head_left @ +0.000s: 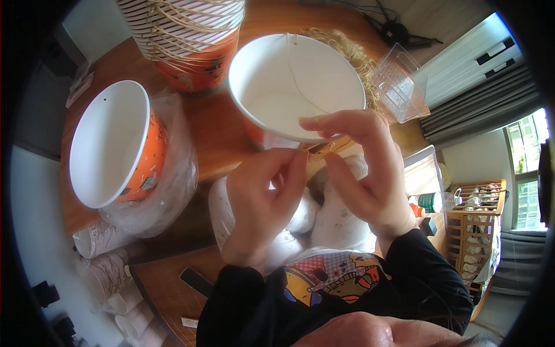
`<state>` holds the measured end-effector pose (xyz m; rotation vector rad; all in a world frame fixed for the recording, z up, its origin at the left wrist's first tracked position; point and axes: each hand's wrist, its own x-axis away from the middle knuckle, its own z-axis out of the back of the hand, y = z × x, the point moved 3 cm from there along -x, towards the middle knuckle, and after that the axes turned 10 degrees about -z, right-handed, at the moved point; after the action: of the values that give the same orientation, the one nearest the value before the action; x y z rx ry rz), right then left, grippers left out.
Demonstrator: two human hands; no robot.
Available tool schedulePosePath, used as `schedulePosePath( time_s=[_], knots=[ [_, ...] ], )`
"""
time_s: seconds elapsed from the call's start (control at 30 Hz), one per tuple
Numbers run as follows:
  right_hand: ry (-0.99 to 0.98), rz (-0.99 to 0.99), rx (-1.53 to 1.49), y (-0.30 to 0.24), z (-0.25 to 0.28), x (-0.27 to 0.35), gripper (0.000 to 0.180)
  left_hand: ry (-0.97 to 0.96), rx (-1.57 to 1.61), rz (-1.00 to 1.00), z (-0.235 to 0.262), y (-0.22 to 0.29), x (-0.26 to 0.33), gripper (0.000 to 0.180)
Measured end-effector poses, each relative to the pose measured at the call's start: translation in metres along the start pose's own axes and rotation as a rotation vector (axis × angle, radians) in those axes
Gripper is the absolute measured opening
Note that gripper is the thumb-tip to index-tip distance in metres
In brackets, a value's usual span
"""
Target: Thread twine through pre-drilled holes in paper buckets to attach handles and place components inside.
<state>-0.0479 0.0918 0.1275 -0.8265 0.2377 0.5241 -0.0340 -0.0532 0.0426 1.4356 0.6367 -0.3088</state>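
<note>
A white-lined orange paper bucket [272, 81] tilts toward me at the table's front. A thin tan string [293, 75] hangs from a hole in its far rim, across the inside, to the near rim. My right hand [373, 168] spans that near rim, index finger over the inside and thumb outside below it. Close beside it, my left hand [263, 196] is closed in a pinch at the string just outside the rim. The exact grip at the fingertips is partly hidden.
Another paper bucket [110, 144] rests on a clear plastic bag [167, 173] at left. Behind stands a tall stack of strung buckets [191, 46]. A bundle of tan strings [347, 49] and a clear plastic box [399, 84] lie at far right. More stacked buckets [104, 272] sit below left.
</note>
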Motion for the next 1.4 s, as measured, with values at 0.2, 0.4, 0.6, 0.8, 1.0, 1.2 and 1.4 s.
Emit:
schedulePosePath(
  time_s=[0.2,0.4,0.6,0.8,1.0,1.2,1.4],
  knots=[
    [-0.021,0.017,0.002,-0.002,-0.002,-0.003,0.040,-0.010,-0.001,-0.014,-0.002,0.000,0.001,0.007],
    [-0.056,0.056,0.074,-0.001,-0.004,-0.007,0.036,-0.074,-0.103,0.050,0.000,-0.001,0.000,0.009],
    [-0.059,0.058,0.091,0.007,-0.002,-0.006,0.035,-0.063,-0.032,0.067,-0.007,-0.006,-0.003,0.009],
    [0.060,0.180,0.118,0.009,-0.003,-0.001,0.039,-0.020,-0.020,-0.094,-0.008,-0.008,-0.007,0.009],
    [0.181,0.424,0.112,0.019,-0.004,0.021,0.029,-0.013,0.294,0.002,0.006,-0.015,-0.006,0.021],
    [0.175,0.501,0.033,0.026,-0.030,0.034,0.025,-0.115,0.693,0.282,0.001,-0.015,-0.005,0.020],
    [0.402,0.478,0.273,0.033,-0.023,0.027,0.031,-0.115,0.579,0.267,0.006,-0.018,-0.010,0.020]
  ],
)
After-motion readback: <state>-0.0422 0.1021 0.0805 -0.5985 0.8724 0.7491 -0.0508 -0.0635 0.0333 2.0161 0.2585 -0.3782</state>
